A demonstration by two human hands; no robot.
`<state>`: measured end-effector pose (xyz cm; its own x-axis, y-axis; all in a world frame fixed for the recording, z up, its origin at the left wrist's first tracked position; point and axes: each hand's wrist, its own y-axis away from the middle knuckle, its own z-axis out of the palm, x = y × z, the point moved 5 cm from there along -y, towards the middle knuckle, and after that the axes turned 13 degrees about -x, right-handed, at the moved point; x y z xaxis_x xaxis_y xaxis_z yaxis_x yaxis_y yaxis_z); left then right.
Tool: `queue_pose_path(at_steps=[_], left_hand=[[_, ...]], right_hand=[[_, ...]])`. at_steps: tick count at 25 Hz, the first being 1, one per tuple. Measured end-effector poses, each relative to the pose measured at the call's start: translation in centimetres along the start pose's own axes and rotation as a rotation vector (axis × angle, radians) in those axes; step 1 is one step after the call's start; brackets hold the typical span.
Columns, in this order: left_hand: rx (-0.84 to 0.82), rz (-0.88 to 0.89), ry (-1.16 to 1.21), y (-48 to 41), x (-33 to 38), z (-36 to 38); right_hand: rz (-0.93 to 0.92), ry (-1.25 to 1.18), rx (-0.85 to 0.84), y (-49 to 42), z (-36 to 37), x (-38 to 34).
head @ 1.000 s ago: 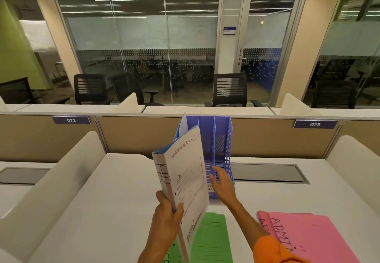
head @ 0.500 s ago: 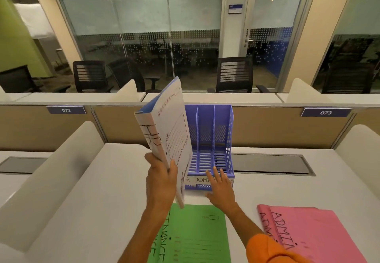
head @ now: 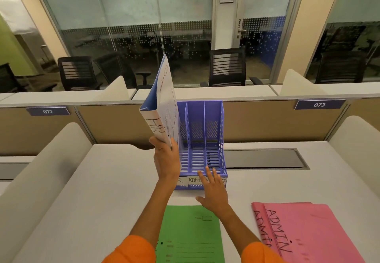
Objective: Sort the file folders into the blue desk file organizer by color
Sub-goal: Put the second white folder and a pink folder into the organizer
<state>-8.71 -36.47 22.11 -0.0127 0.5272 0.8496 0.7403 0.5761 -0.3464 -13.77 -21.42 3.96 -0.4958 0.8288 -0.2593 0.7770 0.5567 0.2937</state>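
The left hand pinches the lower corner of a blue-backed card file folder with a white lined face and "HR" hand-lettered on its spine, thumb on one side and fingers wrapped around the other. That folder stands just left of centre in the frame, raised off the white desk, its lower part overlapping the left wall of the blue slotted plastic desk file organizer with three upright compartments. Its long axis runs steeply from the pinched corner up toward upper centre, leaning slightly right; the spine faces the camera and the open edges point away, toward the glass partition.

To the right, the right hand rests with fingers spread and holds nothing, its fingertips touching the organizer's front lip, over the paper label strip where "ADMI" can be read.

Risks, as I judge them: a single-corner pinch leaves the tall folder free to swing or sag, so its bottom edge could catch the left wall or a divider rather than drop into the left compartment. A hard push could slide or tip the light organizer if the bracing hand lifts. The left label is hidden behind the wrist, so choosing the wrong slot is possible.

Lower centre lies a flat green paper folder; at lower right lie pink folders marked "ADMIN", both not yet sorted.
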Motion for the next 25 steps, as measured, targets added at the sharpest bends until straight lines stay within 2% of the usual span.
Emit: queue_pose_path(at_steps=[6, 11, 19, 25], left_hand=[[-0.085, -0.056, 0.031, -0.6, -4.8, 4.1], [-0.135, -0.167, -0.03, -0.6, -8.3, 5.9], [-0.212, -0.268, -0.172, 0.5, -9.9, 8.1], [-0.233, -0.34, -0.159, 1.5, -10.3, 8.1]], right_hand=[[0.019, -0.018, 0.027, -0.4, 0.4, 0.1], [0.004, -0.007, 0.044, -0.5, 0.7, 0.3], [0.013, -0.005, 0.046, -0.8, 1.0, 0.4], [0.017, -0.004, 0.039, -0.7, 1.0, 0.4]])
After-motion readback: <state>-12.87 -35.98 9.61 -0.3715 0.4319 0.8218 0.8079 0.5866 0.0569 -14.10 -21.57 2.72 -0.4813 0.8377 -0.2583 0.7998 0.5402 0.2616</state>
